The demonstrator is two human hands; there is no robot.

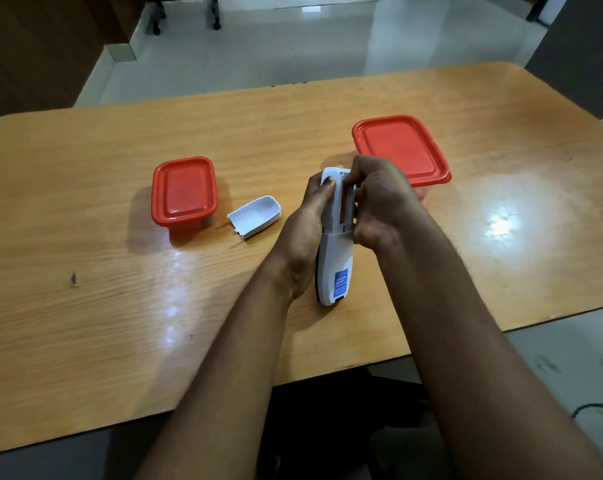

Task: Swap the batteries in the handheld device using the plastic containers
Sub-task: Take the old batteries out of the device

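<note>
Both forearms reach in from the near table edge, and between them I hold the white handheld device [336, 258] tilted up off the wooden table [85, 306], its labelled end toward me. My left hand [308, 220] wraps closed around the device's left side, thumb lying on the far end. My right hand [379, 202] curls over the open battery compartment with fingers bent into it; whether they pinch a battery I cannot tell, though something orange shows in the bay. The battery cover [255, 217] lies loose, hollow side up, just beside the small red-lidded container [184, 192]. The larger red-lidded container [400, 150] sits behind my right hand. Both lids appear shut, so I judge no cell has gone in or out yet.

The risk I see: a sprung battery could pop free and roll off the glossy tabletop. With both containers sealed, I would have nowhere ready to drop it.
</note>
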